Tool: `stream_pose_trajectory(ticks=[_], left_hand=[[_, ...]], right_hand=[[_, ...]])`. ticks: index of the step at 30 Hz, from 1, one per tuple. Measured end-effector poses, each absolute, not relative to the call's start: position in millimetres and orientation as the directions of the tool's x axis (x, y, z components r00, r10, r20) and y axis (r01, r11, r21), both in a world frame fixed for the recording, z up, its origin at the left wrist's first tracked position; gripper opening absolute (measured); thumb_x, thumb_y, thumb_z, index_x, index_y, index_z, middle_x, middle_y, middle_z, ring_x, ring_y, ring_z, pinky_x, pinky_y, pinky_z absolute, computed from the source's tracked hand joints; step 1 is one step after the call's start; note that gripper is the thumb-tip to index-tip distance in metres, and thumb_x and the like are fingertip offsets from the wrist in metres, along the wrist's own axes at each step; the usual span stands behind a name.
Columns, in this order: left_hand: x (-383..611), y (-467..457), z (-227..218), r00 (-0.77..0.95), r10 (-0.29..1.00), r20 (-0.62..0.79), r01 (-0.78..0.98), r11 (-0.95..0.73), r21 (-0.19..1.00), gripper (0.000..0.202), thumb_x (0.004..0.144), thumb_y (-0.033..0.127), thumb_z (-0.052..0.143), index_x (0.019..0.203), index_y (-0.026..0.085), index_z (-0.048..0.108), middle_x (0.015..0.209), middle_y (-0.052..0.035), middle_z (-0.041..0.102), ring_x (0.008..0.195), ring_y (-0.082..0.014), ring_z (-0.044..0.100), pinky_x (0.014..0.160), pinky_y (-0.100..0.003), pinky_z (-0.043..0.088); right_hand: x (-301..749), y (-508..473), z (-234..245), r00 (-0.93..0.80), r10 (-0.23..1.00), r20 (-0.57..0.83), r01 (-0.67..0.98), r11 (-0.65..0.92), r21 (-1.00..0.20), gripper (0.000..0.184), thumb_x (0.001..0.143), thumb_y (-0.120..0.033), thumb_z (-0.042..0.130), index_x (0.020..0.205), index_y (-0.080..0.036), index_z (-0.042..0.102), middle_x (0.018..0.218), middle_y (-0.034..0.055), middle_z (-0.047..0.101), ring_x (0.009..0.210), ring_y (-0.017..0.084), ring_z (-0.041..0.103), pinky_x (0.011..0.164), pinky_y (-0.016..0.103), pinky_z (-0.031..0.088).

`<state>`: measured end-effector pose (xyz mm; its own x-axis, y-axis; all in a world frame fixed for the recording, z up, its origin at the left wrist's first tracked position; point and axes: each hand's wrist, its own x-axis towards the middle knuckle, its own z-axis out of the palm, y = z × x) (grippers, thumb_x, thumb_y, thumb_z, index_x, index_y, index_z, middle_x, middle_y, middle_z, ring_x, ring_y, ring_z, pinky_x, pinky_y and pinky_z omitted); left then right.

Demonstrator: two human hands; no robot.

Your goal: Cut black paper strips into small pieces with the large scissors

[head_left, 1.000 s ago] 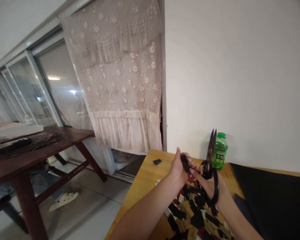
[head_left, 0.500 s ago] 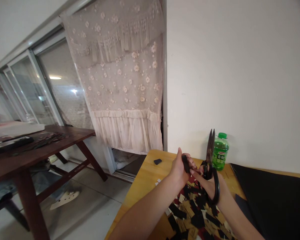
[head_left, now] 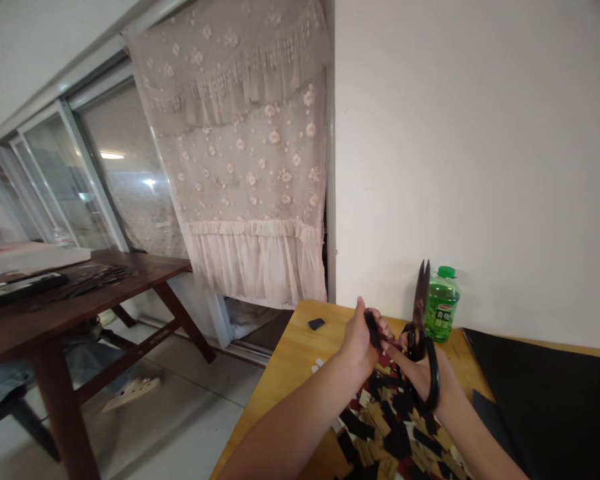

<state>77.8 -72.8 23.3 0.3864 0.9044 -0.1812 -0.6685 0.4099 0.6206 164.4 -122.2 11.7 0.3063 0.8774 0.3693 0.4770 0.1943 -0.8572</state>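
My left hand (head_left: 359, 337) is closed on a small dark strip (head_left: 371, 329), its thumb standing up beside it. Close against it, my right hand (head_left: 417, 367) has its fingertips at the strip's lower end. Black-handled scissors (head_left: 420, 313) hang in the right hand, blades pointing up and a little apart. Below both hands lies a pile of small cut pieces (head_left: 380, 420) in black, tan, white and dark red. A lone dark piece (head_left: 317, 324) rests near the far left corner of the wooden table (head_left: 285, 357).
A green bottle (head_left: 441, 307) stands against the wall behind the scissors. A large black sheet (head_left: 555, 393) covers the table's right side. To the left is a dark wooden table (head_left: 145, 267) with dark scraps (head_left: 97, 280); a person's foot in a light clog (head_left: 133, 395) shows beneath it.
Both hands, the strip and the scissors stay almost in place. The whole view has shifted very slightly.
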Motion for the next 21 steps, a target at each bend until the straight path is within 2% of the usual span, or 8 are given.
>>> stream_pose_trajectory(ticks=[3, 9, 15, 21], left_hand=[[78, -75, 26, 0.384, 0.905, -0.185, -0.693, 0.415, 0.59, 0.051, 0.084, 0.058, 0.039, 0.054, 0.018, 0.034, 0.044, 0.0039, 0.032, 0.041, -0.0089, 0.031, 0.044, -0.022, 0.019], [78, -76, 28, 0.381, 0.908, -0.172, -0.731, 0.41, 0.545, 0.051, 0.087, 0.053, 0.04, 0.052, 0.018, 0.028, 0.043, 0.0043, 0.031, 0.041, -0.0079, 0.028, 0.046, -0.021, 0.023], [78, -74, 26, 0.347, 0.921, -0.18, -0.704, 0.382, 0.599, 0.054, 0.076, 0.063, 0.05, 0.055, 0.019, 0.027, 0.046, 0.0042, 0.039, 0.04, -0.0078, 0.033, 0.044, -0.022, 0.021], [77, -71, 23, 0.291, 0.948, -0.126, -0.677, 0.297, 0.673, 0.058, 0.067, 0.07, 0.054, 0.057, 0.019, 0.028, 0.049, 0.0039, 0.044, 0.042, -0.0085, 0.038, 0.041, -0.021, 0.021]], right_hand=[[164, -123, 12, 0.307, 0.883, 0.354, 0.483, 0.176, -0.858, 0.028, 0.054, -0.05, 0.05, 0.048, -0.024, 0.04, 0.044, -0.0014, 0.046, 0.044, 0.018, 0.046, 0.049, 0.033, 0.039], [163, -122, 8, 0.323, 0.869, 0.376, 0.471, 0.197, -0.86, 0.025, 0.055, -0.047, 0.05, 0.049, -0.024, 0.042, 0.047, -0.0002, 0.049, 0.047, 0.019, 0.049, 0.051, 0.034, 0.041], [164, -120, 3, 0.346, 0.855, 0.386, 0.466, 0.201, -0.862, 0.027, 0.056, -0.047, 0.052, 0.049, -0.023, 0.042, 0.045, -0.0016, 0.048, 0.045, 0.017, 0.047, 0.05, 0.033, 0.039], [166, -114, -10, 0.341, 0.876, 0.341, 0.427, 0.179, -0.886, 0.033, 0.06, -0.05, 0.056, 0.05, -0.024, 0.039, 0.037, -0.0053, 0.038, 0.039, 0.015, 0.042, 0.043, 0.029, 0.035]])
